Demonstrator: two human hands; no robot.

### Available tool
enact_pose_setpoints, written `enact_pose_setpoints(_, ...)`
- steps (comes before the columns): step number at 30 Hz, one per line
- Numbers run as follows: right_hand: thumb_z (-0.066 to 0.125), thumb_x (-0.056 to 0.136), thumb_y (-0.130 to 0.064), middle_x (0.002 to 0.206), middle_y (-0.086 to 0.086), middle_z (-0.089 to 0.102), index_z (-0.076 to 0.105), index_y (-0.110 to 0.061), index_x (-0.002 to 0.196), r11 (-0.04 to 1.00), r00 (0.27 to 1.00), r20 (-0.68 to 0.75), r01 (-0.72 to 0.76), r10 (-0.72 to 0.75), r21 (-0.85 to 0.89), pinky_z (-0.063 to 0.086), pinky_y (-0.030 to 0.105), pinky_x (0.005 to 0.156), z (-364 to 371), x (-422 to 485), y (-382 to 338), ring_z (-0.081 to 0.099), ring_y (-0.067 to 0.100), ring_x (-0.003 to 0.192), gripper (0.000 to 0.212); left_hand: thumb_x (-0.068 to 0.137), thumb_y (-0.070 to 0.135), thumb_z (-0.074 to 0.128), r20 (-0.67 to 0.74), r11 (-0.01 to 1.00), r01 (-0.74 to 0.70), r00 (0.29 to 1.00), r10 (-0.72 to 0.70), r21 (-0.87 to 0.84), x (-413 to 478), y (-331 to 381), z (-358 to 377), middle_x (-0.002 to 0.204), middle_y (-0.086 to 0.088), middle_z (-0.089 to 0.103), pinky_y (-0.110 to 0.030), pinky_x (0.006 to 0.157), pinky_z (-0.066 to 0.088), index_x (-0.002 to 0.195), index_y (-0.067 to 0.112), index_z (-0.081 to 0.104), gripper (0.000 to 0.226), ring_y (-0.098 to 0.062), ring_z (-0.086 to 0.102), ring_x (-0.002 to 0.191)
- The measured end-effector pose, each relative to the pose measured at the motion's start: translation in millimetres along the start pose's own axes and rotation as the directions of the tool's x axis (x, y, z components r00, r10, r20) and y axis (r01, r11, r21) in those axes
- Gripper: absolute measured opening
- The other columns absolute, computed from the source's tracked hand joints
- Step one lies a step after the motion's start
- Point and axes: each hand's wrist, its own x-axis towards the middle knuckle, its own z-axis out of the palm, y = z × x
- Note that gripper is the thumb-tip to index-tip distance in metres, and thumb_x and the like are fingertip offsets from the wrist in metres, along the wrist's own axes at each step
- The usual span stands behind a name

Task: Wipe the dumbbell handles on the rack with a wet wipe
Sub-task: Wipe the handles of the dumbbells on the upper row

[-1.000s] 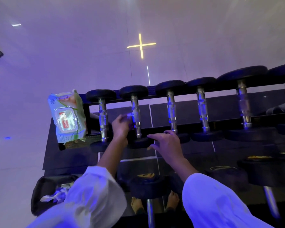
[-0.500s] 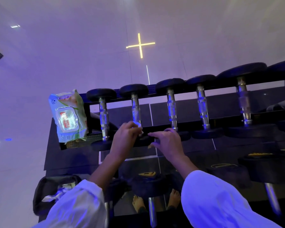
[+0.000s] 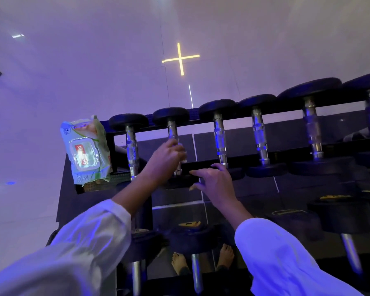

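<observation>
Several dumbbells with chrome handles lie in a row on the top tier of a black rack [image 3: 265, 116]. My left hand [image 3: 166, 160] grips the handle of the second dumbbell [image 3: 171, 129] from the left, with a bit of white wet wipe [image 3: 183, 157] showing at its fingers. To its right, my right hand [image 3: 215, 182] rests with fingers spread on the front end of that dumbbell, beside the rack's front rail. The first dumbbell handle [image 3: 132, 150] and third dumbbell handle [image 3: 220, 142] stand free.
A pack of wet wipes [image 3: 86, 149] sits at the rack's left end. Lower tiers hold larger dumbbells [image 3: 338, 216]. A dark bin [image 3: 51, 238] with crumpled wipes stands on the floor at the lower left. Bare feet [image 3: 201, 261] show below the rack.
My left hand slid down the second handle toward its near end, then moved back up to mid-handle. My right hand stayed near the dumbbell's front end.
</observation>
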Motion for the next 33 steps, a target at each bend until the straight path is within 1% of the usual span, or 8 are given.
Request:
enact_pose_setpoints(6,0.091,0.036,-0.027,0.061,-0.007,0.07,0.076,-0.019,0.082,1.0,1.0,-0.027,0.014,-0.014,-0.007,0.049,0.034,0.081,1.4,-0.4,2.1,0.066,0.008,0.056,0.049,0.079,0.023,0.052,-0.121,0.992,0.117,0.987,-0.11,0.054,34.1,-23.8,-0.1,0.076,-0.003,0.069,-0.031,0.067,0.049,0.067,0.013,0.07,0.023,-0.029,0.061,0.076)
enact_pose_setpoints(10,0.093,0.029,-0.029,0.061,-0.01,0.07,0.076,-0.021,0.078,0.999,0.998,-0.042,0.035,-0.035,-0.004,0.052,0.032,0.075,0.8,-0.5,1.3,0.064,0.005,0.054,0.052,0.082,0.028,0.045,-0.052,0.985,0.05,0.997,-0.059,-0.168,-23.1,10.4,4.5,0.092,-0.002,0.07,-0.029,0.073,0.048,0.082,0.014,0.072,0.03,-0.025,0.06,0.079)
enact_pose_setpoints(13,0.093,0.031,-0.027,0.063,-0.009,0.07,0.076,-0.02,0.08,0.999,0.997,-0.054,0.05,-0.049,0.003,0.052,0.033,0.076,1.8,-1.1,3.0,0.064,0.005,0.054,0.052,0.083,0.028,0.05,-0.121,0.921,0.227,0.953,-0.277,-0.317,-18.7,4.8,2.5,0.098,-0.005,0.071,-0.029,0.073,0.049,0.087,0.013,0.074,0.028,-0.027,0.062,0.081)
enact_pose_setpoints(17,0.092,0.034,-0.024,0.063,-0.009,0.07,0.076,-0.019,0.081,0.998,0.996,-0.07,0.059,-0.059,-0.008,0.051,0.033,0.077,2.0,-1.2,4.3,0.064,0.006,0.053,0.05,0.079,0.009,0.064,-0.118,0.552,0.533,0.642,-0.758,-0.642,28.7,-6.8,-2.3,0.101,-0.005,0.062,-0.025,0.071,0.042,0.089,0.01,0.07,0.012,-0.019,0.06,0.089)
enact_pose_setpoints(20,0.093,0.033,-0.025,0.065,-0.01,0.071,0.076,-0.021,0.08,0.998,0.996,-0.067,0.065,-0.066,-0.012,0.051,0.03,0.077,3.0,-1.8,4.9,0.064,0.004,0.055,0.051,0.082,0.016,0.065,-0.007,0.319,0.607,0.459,-0.888,-0.728,14.6,12.9,7.6,0.1,-0.003,0.062,-0.028,0.074,0.041,0.094,0.014,0.065,0.012,-0.019,0.058,0.088)
enact_pose_setpoints(26,0.093,0.033,-0.025,0.07,-0.011,0.072,0.076,-0.022,0.082,0.997,0.995,-0.063,0.077,-0.079,-0.023,0.045,0.023,0.081,6.1,-1.8,7.9,0.065,0.004,0.059,0.052,0.09,0.011,0.054,0.313,0.041,0.67,0.399,-0.862,-0.741,-11.9,17.9,14.3,0.084,-0.007,0.063,-0.028,0.071,0.041,0.095,0.009,0.059,0.007,-0.018,0.055,0.076)
enact_pose_setpoints(30,0.092,0.037,-0.023,0.07,-0.009,0.072,0.076,-0.021,0.084,0.997,0.996,-0.06,0.067,-0.068,-0.025,0.044,0.023,0.081,7.0,-2.4,8.4,0.066,0.006,0.059,0.05,0.091,0.004,0.038,0.478,-0.295,0.475,0.33,-0.814,-0.829,45.3,-10.4,-7.8,0.044,0.002,0.058,-0.017,0.046,0.042,0.064,0.008,0.056,0.032,-0.011,0.053,0.041)
enact_pose_setpoints(33,0.092,0.039,-0.022,0.072,-0.009,0.072,0.075,-0.021,0.086,0.999,0.998,-0.036,0.049,-0.049,-0.021,0.041,0.021,0.081,6.6,-2.5,8.5,0.066,0.007,0.06,0.049,0.089,0.01,0.037,0.564,-0.387,0.452,0.371,-0.738,-0.804,34.6,-6.0,-3.2,0.061,-0.013,0.063,-0.022,0.046,0.044,0.079,-0.002,0.062,0.029,-0.023,0.055,0.05)
